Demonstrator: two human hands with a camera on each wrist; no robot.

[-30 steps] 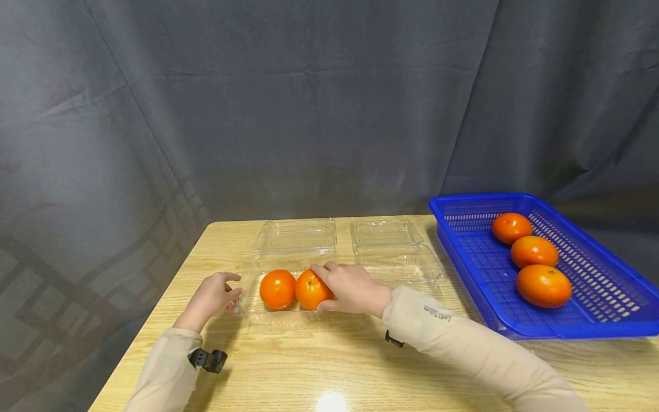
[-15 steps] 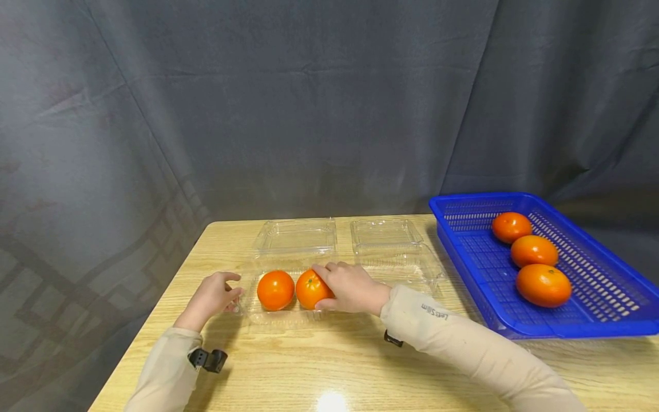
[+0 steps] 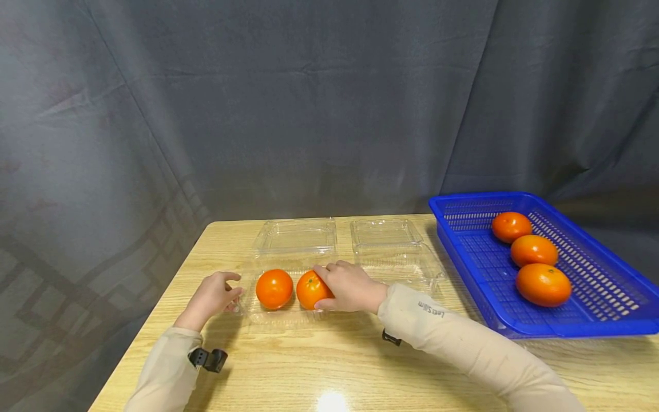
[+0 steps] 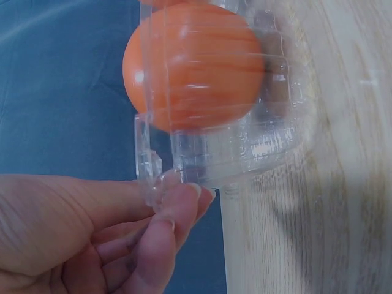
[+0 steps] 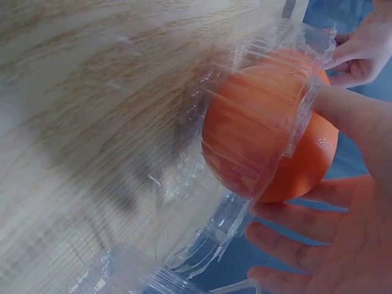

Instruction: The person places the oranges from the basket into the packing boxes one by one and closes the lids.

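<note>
Two oranges sit in a clear plastic clamshell box [image 3: 278, 319] whose lid [image 3: 296, 236] lies folded open behind it. My left hand [image 3: 212, 298] pinches the box's left rim between thumb and fingers, as the left wrist view shows close up. The left orange [image 3: 274, 289] stands free of both hands. Around the right orange [image 3: 311, 290] my right hand [image 3: 350, 288] is curved, thumb on the near side and fingers over the far side. In the right wrist view that orange [image 5: 245, 131] shows through the ribbed box wall, low inside it.
A second clear clamshell box [image 3: 396, 266], also open, stands to the right of the first. Beyond it on the right is a blue plastic basket [image 3: 471, 274] holding three oranges [image 3: 534, 252]. A grey curtain [image 3: 319, 114] hangs behind the wooden table [image 3: 288, 366].
The left orange has shifted slightly left, so a small gap shows between the two. My right forearm has moved slightly left, its hand still on the right orange. My left hand has stayed put.
</note>
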